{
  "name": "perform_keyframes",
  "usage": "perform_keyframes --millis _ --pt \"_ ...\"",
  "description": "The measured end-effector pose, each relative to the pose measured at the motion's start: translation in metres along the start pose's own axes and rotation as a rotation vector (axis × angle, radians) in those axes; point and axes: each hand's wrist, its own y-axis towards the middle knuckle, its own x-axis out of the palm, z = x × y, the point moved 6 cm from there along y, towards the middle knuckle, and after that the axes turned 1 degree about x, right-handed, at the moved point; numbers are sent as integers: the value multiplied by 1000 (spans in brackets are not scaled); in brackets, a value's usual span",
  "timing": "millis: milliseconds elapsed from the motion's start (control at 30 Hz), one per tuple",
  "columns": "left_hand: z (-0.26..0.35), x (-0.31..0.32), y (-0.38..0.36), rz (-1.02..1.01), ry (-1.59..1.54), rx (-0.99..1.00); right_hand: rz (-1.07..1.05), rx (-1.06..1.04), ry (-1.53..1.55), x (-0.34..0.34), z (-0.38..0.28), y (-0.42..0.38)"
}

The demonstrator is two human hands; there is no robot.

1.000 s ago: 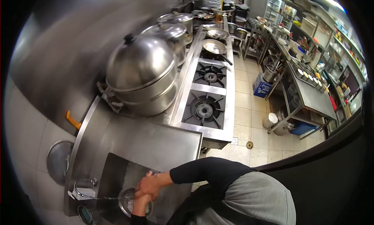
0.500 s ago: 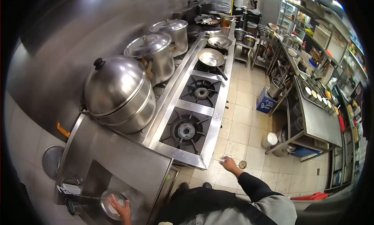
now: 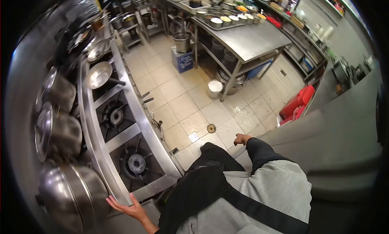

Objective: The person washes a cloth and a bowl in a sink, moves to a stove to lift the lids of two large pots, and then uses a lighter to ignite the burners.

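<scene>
Left hand: fingers spread, bottom left, near big pot
Right hand: right of middle, can't tell if curled

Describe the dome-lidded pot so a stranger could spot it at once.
Find the steel stove along the view's left side. Left of its nearest burner, by the person's left hand, sits the dome-lidded pot. Unlike the two stockpots farther along, it wears a tall rounded lid.
</scene>
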Motion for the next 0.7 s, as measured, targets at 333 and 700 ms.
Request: perform_keyframes --millis 333,700 --pt "137 228 61 -403 -56 40 747 -404 -52 -148 101 189" --pt "40 204 78 -86 358 -594 -353 -615 -111 -232 -145 330"
